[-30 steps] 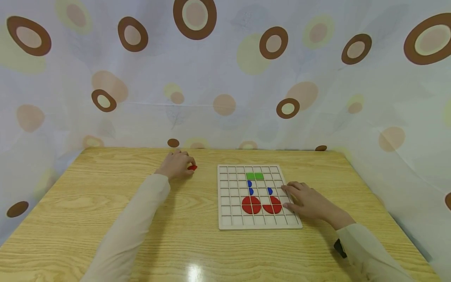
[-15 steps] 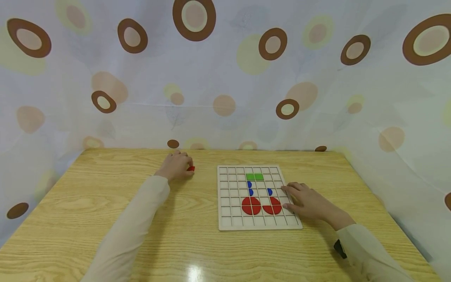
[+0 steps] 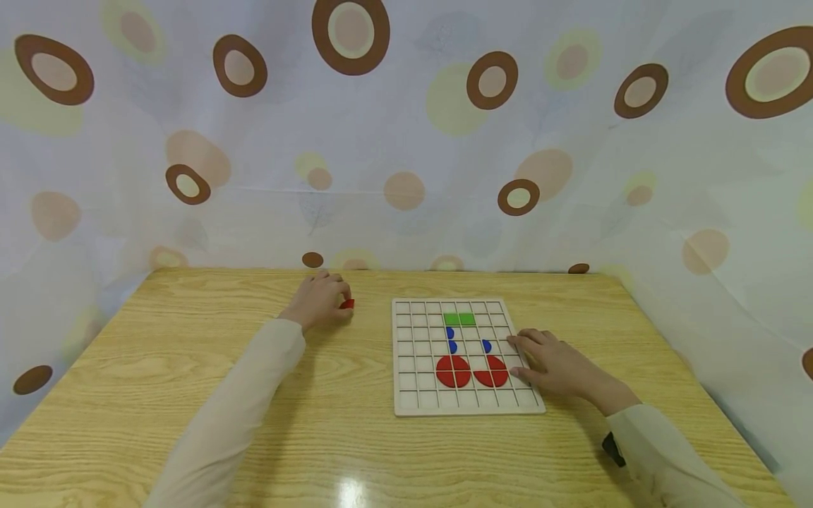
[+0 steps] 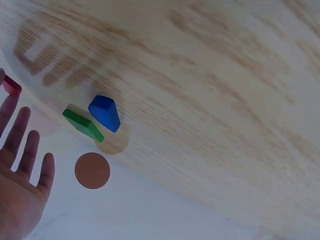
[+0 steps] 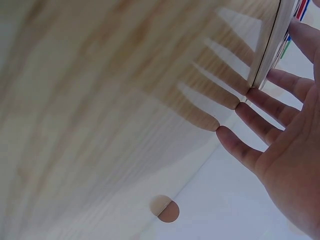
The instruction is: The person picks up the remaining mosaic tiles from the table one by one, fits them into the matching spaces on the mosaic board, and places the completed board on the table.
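My left hand (image 3: 317,300) is over the far left part of the table, pinching a small red piece (image 3: 347,304) between thumb and fingertips. In the left wrist view the red piece (image 4: 12,86) shows at the left edge, and the other fingers are spread. Beyond those fingers lie a blue rounded piece (image 4: 105,113) and a green flat piece (image 4: 83,125), which the left hand hides in the head view. My right hand (image 3: 555,360) rests at the right edge of a white grid board (image 3: 419,399), thumb and index fingertip on its border, fingers loosely extended.
On the board sit two green squares (image 3: 459,319), three blue half-round pieces (image 3: 453,347), a red circle (image 3: 453,371) and a red three-quarter circle (image 3: 491,377). Wooden table (image 3: 343,451) surrounds the board. A patterned curtain (image 3: 406,141) rises behind the table's far edge.
The red piece has turned a little in the left fingertips, and that hand has shifted only slightly. My right hand and the board stay in place.
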The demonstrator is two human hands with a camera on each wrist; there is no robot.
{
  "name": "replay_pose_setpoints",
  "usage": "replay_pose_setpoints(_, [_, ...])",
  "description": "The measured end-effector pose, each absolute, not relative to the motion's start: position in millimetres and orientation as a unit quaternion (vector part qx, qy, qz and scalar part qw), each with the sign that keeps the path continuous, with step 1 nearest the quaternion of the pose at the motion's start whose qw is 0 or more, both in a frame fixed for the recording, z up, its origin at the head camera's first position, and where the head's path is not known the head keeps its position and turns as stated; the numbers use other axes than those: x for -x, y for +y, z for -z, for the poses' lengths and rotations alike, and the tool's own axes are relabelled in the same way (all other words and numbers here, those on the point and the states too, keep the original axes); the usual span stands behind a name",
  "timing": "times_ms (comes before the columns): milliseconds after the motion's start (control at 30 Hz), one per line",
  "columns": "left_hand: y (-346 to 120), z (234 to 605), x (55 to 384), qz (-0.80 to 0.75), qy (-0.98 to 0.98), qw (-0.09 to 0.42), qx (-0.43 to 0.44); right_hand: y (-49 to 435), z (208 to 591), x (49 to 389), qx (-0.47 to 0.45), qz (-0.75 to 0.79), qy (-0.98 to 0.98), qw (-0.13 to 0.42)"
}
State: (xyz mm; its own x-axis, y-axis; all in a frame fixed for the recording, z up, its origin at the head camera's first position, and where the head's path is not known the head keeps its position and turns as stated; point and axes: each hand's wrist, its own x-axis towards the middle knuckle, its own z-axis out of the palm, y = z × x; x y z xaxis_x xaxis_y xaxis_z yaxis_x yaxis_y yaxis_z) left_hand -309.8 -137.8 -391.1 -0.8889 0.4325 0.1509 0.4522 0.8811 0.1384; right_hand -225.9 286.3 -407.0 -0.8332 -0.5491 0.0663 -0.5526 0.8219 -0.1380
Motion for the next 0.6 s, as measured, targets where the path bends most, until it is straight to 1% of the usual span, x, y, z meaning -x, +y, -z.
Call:
replay_pose_setpoints(333, [-128.8, 389.8, 307.5, 0.032, -0.961, 0.089, 0.259, 286.6, 407.3, 226.2, -0.293, -0.076, -0.953, 0.014])
replay_pose_setpoints(600, [-116.4, 387.1, 300.8, 0.04, -0.949, 0.106, 0.296, 285.8, 406.7, 225.8, -0.292, -0.076, -0.953, 0.015])
